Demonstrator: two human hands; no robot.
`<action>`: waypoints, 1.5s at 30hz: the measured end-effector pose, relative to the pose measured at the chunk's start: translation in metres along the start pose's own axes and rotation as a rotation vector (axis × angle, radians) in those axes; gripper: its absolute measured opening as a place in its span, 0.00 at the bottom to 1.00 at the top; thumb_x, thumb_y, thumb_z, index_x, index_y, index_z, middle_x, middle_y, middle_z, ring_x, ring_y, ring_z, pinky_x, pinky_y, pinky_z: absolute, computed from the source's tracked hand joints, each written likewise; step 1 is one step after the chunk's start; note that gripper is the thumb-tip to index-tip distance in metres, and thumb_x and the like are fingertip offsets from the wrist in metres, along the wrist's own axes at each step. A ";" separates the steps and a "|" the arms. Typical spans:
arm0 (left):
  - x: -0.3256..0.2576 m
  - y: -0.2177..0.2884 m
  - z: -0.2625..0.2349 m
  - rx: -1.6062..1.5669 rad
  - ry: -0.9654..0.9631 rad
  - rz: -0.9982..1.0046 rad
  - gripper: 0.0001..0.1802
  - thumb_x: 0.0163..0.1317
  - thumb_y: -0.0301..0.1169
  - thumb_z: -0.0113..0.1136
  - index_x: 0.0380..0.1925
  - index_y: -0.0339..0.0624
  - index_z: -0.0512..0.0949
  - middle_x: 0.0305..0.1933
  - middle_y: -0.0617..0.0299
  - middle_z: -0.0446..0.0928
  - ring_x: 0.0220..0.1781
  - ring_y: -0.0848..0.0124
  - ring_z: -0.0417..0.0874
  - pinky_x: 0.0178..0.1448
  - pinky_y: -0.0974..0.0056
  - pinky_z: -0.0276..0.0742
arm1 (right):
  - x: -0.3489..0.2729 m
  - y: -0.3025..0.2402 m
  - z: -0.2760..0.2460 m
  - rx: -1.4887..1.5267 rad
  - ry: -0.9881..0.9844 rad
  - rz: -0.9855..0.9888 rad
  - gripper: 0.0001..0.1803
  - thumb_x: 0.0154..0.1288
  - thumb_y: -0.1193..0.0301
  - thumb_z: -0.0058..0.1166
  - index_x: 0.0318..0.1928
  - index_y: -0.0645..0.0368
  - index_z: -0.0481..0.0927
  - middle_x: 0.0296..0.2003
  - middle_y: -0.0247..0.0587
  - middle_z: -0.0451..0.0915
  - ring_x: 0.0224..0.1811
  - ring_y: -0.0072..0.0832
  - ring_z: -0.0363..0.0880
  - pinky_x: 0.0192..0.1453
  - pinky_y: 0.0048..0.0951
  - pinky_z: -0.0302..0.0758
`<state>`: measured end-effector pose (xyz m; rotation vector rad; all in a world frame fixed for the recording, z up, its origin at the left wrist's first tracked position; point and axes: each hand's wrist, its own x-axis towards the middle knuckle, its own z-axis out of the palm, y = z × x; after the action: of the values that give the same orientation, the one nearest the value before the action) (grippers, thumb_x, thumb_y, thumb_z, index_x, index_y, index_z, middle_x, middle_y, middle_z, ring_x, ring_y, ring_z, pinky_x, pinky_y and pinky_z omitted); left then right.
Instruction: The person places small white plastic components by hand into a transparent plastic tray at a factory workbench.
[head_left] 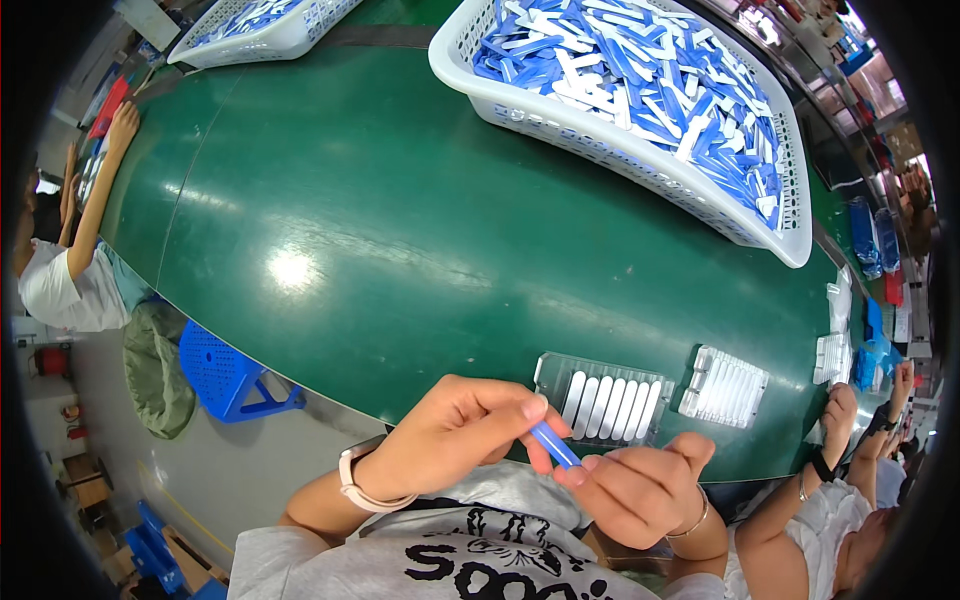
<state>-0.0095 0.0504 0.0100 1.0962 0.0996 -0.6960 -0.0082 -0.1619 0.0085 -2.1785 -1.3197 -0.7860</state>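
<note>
My left hand (468, 428) pinches one end of a small flat blue strip (554, 444) between thumb and fingertips. The other end is between the fingertips of my right hand (640, 492), so both hands hold the strip, tilted, just over the table's near edge. Behind the strip lies a clear plastic tray (552, 372) with several rounded white strips (612, 406) side by side in it. To its right rests a second clear tray (722, 388), its slots looking whitish.
A white perforated basket (610, 146) heaped with blue and white strips stands at the far right of the green table (380, 200). Another such basket (250, 48) is at the far left. Co-workers sit at both sides. A blue stool (225, 370) stands on the left floor.
</note>
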 end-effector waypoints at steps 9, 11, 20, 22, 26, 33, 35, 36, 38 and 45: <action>0.002 -0.013 0.001 0.384 0.054 0.277 0.06 0.61 0.25 0.60 0.31 0.33 0.82 0.24 0.60 0.81 0.23 0.81 0.76 0.25 0.75 0.66 | 0.010 0.006 -0.006 0.552 -0.071 0.726 0.12 0.45 0.80 0.67 0.32 0.60 0.80 0.32 0.37 0.80 0.30 0.28 0.77 0.31 0.27 0.70; 0.002 -0.014 0.004 0.550 0.075 0.261 0.07 0.59 0.28 0.63 0.33 0.34 0.79 0.19 0.64 0.78 0.18 0.82 0.72 0.22 0.75 0.64 | 0.021 0.017 -0.002 0.559 -0.161 0.845 0.09 0.49 0.81 0.64 0.32 0.62 0.79 0.32 0.41 0.80 0.30 0.33 0.77 0.32 0.29 0.72; 0.011 -0.013 0.019 1.033 0.403 0.233 0.26 0.53 0.34 0.68 0.47 0.37 0.66 0.11 0.66 0.65 0.11 0.74 0.66 0.18 0.69 0.61 | 0.037 0.049 0.017 0.448 -0.468 0.587 0.10 0.52 0.73 0.61 0.37 0.60 0.79 0.35 0.36 0.73 0.42 0.36 0.68 0.45 0.32 0.69; 0.013 -0.008 0.021 1.087 0.379 0.216 0.26 0.53 0.35 0.68 0.46 0.36 0.66 0.11 0.65 0.65 0.10 0.72 0.67 0.18 0.68 0.62 | 0.037 0.051 0.014 0.388 -0.475 0.616 0.13 0.53 0.72 0.62 0.39 0.60 0.78 0.36 0.35 0.73 0.43 0.36 0.67 0.47 0.33 0.68; 0.013 -0.001 0.019 1.147 0.291 0.121 0.29 0.54 0.35 0.67 0.49 0.36 0.63 0.11 0.65 0.65 0.10 0.69 0.68 0.18 0.66 0.62 | 0.027 0.057 0.000 0.367 -0.502 0.662 0.18 0.53 0.65 0.62 0.43 0.58 0.77 0.40 0.36 0.73 0.46 0.35 0.67 0.50 0.34 0.63; 0.021 0.013 0.014 1.048 0.196 -0.026 0.34 0.54 0.39 0.67 0.52 0.33 0.60 0.10 0.63 0.67 0.11 0.65 0.72 0.20 0.64 0.67 | 0.003 0.054 -0.030 0.265 -0.546 0.673 0.30 0.53 0.57 0.62 0.53 0.60 0.73 0.44 0.38 0.74 0.47 0.34 0.67 0.49 0.35 0.58; 0.022 0.011 0.014 1.041 0.218 -0.026 0.37 0.53 0.41 0.68 0.54 0.32 0.60 0.10 0.63 0.67 0.11 0.67 0.71 0.19 0.66 0.66 | 0.002 0.051 -0.031 0.279 -0.575 0.656 0.36 0.52 0.54 0.62 0.57 0.61 0.69 0.44 0.38 0.74 0.47 0.33 0.67 0.48 0.35 0.56; 0.023 0.012 0.016 1.008 0.250 -0.042 0.37 0.51 0.39 0.69 0.53 0.34 0.60 0.09 0.66 0.64 0.11 0.73 0.66 0.19 0.69 0.60 | 0.001 0.049 -0.030 0.301 -0.566 0.635 0.36 0.51 0.54 0.63 0.58 0.61 0.69 0.44 0.38 0.74 0.46 0.32 0.67 0.47 0.35 0.55; 0.025 0.011 0.021 0.989 0.275 -0.061 0.37 0.50 0.37 0.71 0.53 0.35 0.60 0.09 0.69 0.62 0.11 0.79 0.61 0.19 0.72 0.55 | 0.000 0.047 -0.026 0.333 -0.540 0.635 0.35 0.52 0.56 0.62 0.57 0.62 0.69 0.43 0.38 0.73 0.45 0.30 0.66 0.46 0.35 0.55; 0.034 0.005 0.037 1.267 0.393 0.016 0.40 0.46 0.42 0.74 0.52 0.36 0.60 0.08 0.68 0.60 0.09 0.76 0.61 0.16 0.69 0.55 | -0.005 0.052 -0.012 0.356 -0.499 0.621 0.31 0.59 0.61 0.57 0.59 0.64 0.67 0.41 0.39 0.73 0.42 0.31 0.67 0.46 0.36 0.55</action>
<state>0.0101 0.0045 0.0176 2.4417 -0.0336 -0.4818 0.0338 -0.1949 0.0087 -2.3471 -0.7972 0.2255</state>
